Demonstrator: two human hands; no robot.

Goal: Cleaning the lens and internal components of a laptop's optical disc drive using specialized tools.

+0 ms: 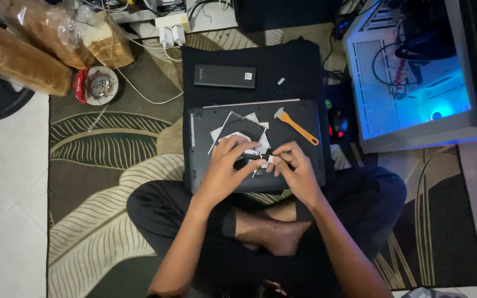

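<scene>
I sit cross-legged on a patterned rug with a dark grey laptop [205, 165] lying bottom-up in front of my knees. A flat silver-and-black drive unit [238, 128] rests on it. My left hand [224, 168] presses down on that unit, fingers curled over its near edge. My right hand [293, 168] pinches a small white part [269, 160] between thumb and forefinger, right beside the left fingertips. An orange-handled pry tool [299, 128] lies on the laptop just beyond my right hand.
A black rectangular box [224, 76] lies on a black cloth [293, 66] behind the laptop. A lit white computer case [409, 83] stands at the right, a black mouse [338, 124] beside it. Bread bags [56, 33], a round tin [99, 84] and white chargers [171, 34] sit at upper left.
</scene>
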